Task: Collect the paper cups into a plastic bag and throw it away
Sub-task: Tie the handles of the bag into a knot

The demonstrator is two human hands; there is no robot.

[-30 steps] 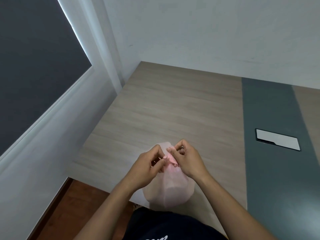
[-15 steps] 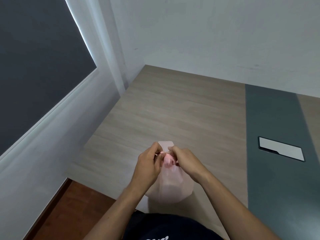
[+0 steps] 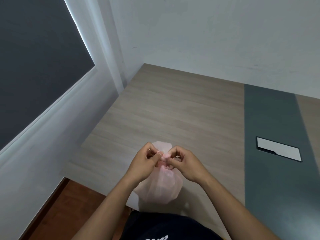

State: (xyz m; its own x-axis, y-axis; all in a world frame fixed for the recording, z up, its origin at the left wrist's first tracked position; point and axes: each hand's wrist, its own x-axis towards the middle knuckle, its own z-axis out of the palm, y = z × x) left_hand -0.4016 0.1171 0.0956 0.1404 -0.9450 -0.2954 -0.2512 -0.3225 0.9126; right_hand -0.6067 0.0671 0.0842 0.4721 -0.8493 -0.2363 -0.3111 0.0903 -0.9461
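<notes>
Hands knotting one pink bag at the near edge of your bench.

Bench (image 3: 173,108) fills most of your view: one pale wood-grain top with one dark grey strip (image 3: 270,122) along its right side, cut off at the right edge, and one white rectangular plate (image 3: 278,151) set into that strip. One translucent pink plastic bag (image 3: 160,187) sits on the near edge of the bench, just in front of your dark shirt (image 3: 166,227), its top gathered into a twisted neck. Your two hands meet over that neck: left hand (image 3: 144,163) and right hand (image 3: 186,163) each pinch the pink plastic between closed fingertips, hiding the knot itself. You cannot make out any cups through the cloudy plastic, so no count is possible. Your forearms run out of view at the bottom.
</notes>
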